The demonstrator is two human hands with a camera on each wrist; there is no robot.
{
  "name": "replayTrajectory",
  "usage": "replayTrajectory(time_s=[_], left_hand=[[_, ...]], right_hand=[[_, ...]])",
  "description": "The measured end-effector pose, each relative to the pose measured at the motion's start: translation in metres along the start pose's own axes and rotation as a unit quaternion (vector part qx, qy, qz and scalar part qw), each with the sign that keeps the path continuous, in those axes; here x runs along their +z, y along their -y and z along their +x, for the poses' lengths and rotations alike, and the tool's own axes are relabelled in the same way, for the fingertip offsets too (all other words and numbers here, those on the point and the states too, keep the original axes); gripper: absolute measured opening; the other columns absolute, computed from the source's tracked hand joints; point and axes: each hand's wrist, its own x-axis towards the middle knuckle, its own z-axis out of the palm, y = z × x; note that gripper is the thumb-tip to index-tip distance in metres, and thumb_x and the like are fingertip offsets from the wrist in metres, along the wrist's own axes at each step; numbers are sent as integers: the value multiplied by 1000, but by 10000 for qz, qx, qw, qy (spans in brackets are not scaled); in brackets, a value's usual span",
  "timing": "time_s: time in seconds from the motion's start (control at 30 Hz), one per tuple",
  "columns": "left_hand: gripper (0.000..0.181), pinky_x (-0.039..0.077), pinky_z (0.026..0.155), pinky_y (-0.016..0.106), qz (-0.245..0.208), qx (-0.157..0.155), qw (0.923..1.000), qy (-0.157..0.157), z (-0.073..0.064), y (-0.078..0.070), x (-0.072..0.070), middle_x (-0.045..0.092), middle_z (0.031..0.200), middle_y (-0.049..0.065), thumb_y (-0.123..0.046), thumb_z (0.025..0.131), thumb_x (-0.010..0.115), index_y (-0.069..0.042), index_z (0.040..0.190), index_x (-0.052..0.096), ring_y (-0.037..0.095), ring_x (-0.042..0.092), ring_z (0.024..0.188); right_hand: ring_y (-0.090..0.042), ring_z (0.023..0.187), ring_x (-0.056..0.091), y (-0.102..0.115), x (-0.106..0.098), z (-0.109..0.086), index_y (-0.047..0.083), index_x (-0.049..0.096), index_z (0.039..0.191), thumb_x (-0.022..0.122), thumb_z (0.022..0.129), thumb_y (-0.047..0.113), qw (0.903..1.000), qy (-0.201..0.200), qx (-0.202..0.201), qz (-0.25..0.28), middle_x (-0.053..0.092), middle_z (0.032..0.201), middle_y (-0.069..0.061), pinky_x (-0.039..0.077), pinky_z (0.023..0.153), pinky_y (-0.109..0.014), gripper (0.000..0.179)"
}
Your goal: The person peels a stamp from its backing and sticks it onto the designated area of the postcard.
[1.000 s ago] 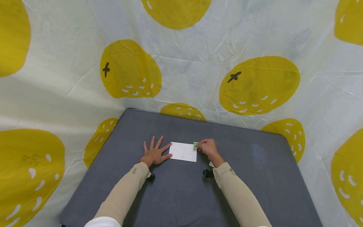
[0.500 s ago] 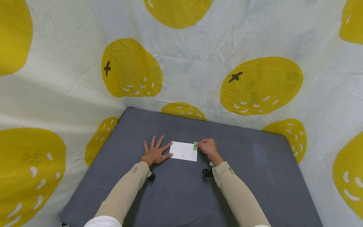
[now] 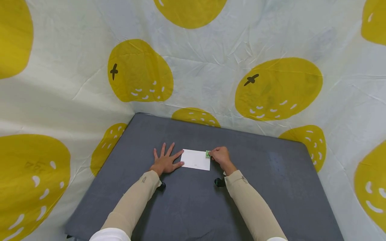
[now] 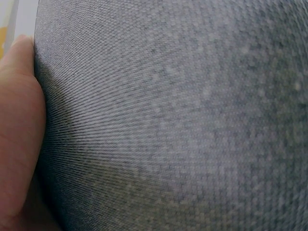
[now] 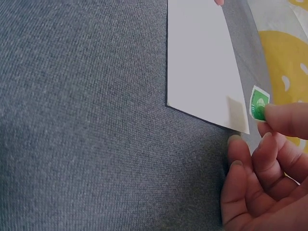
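A white paper rectangle [image 3: 195,159], like a postcard or envelope, lies flat with small print near its lower edge. My left hand [image 3: 164,164] is spread palm down, its thumb and index fingertip at the paper's left edge. In the left wrist view only part of the left hand [image 4: 19,130] shows. My right hand [image 3: 221,156] pinches a small green stamp [image 3: 208,154] between thumb and forefinger at the paper's upper right corner. The right wrist view shows the stamp [image 5: 259,103] tilted above the paper [image 5: 204,62], casting a shadow on it; the other fingers curl beside the corner.
Both hands work over a grey cloth-covered table [image 3: 187,207]. Behind and to the left hangs a white curtain [image 3: 205,80] printed with yellow fruit. Dark wrist cameras, such as the right one [image 3: 219,182], sit under the sleeves close above the table.
The head view has shifted slightly. Both hands stay nearly still, the left at the paper's edge and the right holding the stamp at the corner.
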Motion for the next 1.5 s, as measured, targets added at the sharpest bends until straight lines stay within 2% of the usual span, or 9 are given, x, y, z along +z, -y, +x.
replayTrajectory(time_s=[0.47, 0.77, 1.07, 1.27, 1.33, 1.5], left_hand=[[72, -15, 118, 80, 147, -33, 9999, -26, -10, -8, -10, -6, 179, 2, -73, 101, 43, -47, 164, 22, 44, -17, 162], [73, -19, 118, 79, 76, -32, 10000, 30, -8, -6, -7, -8, 179, 1, -74, 100, 42, -48, 165, 19, 43, -20, 162], [70, -12, 119, 80, 207, -33, 9997, -88, -11, -9, -11, -4, 179, 1, -74, 100, 42, -50, 163, 23, 44, -15, 162], [71, -10, 119, 81, 210, 2, 9997, -134, -13, -10, -13, -3, 179, 1, -74, 100, 42, -48, 164, 23, 45, -13, 163], [72, -11, 119, 81, 205, 13, 9997, -126, -12, -9, -13, -3, 179, 2, -73, 101, 43, -47, 164, 22, 45, -13, 163], [73, -19, 117, 79, 45, -6, 10000, -18, -3, -2, -5, -10, 178, 0, -75, 100, 43, -49, 164, 20, 43, -22, 161]], right_hand=[[-19, 70, 61, -1, 6, 3, 3, 79, 85, 77, 90, 19, 9987, -253, 109, -425, 63, 62, 1, 44, 58, -27, 17], [-21, 72, 61, 2, 6, 0, 2, 80, 85, 78, 89, 20, 9981, -239, 135, -558, 64, 62, 1, 44, 59, -28, 19], [-21, 69, 57, 2, 6, 2, 2, 77, 78, 78, 89, 20, 9980, -180, 222, -558, 60, 59, 1, 41, 56, -30, 21], [-20, 69, 60, 1, 5, 6, 4, 78, 79, 80, 89, 21, 9985, -92, 298, -459, 61, 61, 1, 43, 59, -30, 19], [-20, 69, 60, 1, 5, 7, 4, 79, 79, 80, 89, 21, 9984, -79, 313, -465, 61, 60, 1, 43, 58, -30, 20], [-21, 68, 59, 1, 4, 7, 3, 79, 79, 80, 89, 20, 9988, -64, 257, -418, 59, 58, 1, 42, 58, -30, 20]])
